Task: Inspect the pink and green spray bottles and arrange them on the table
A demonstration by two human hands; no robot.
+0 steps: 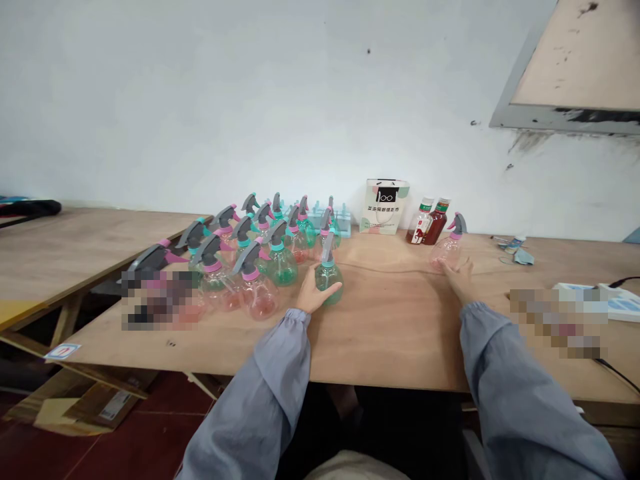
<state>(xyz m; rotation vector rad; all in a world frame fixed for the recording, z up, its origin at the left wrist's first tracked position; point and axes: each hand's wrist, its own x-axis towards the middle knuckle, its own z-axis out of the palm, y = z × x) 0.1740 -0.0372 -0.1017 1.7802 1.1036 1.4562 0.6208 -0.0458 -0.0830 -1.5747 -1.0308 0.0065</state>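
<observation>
My left hand is closed round the left side of a green spray bottle, thumb across its front. That bottle stands upright on the wooden table, with a grey trigger head and teal collar. Further right, my right hand reaches to the lower near side of a clear pink spray bottle with a grey and pink head. Its thumb and fingers are apart at the bottle's base; whether they press on it is hard to see. Several more pink and green spray bottles stand grouped left of my left hand.
At the wall stand a light blue rack, a paper bag and two labelled bottles with red contents. Small items lie at the right, near a white power strip with black cables. Another table is at the left.
</observation>
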